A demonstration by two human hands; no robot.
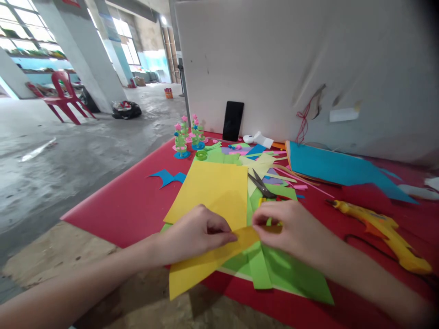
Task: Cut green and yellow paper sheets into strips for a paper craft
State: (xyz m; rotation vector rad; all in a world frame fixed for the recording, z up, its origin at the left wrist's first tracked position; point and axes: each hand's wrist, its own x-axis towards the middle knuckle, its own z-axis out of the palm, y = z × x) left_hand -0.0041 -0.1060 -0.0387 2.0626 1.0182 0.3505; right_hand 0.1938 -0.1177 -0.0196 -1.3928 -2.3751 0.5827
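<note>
My left hand (202, 228) and my right hand (279, 226) both pinch a yellow paper strip (202, 269). The strip slants from lower left up to the right, and its left end hangs past the table's front edge. Behind it lies a larger yellow sheet (216, 187), flat on top of green paper (295, 269). Scissors (262, 184) with dark blades rest just beyond my right hand, their handles partly hidden. A cut green strip (259, 267) sits below my right hand.
On the red table (130, 201) stand small paper trees (181, 141). A yellow glue gun (380, 228) lies at right, near blue sheets (336, 167). A black phone (233, 121) leans on the white board (274, 59). Paper scraps (264, 160) and a blue cutout (167, 177) lie about.
</note>
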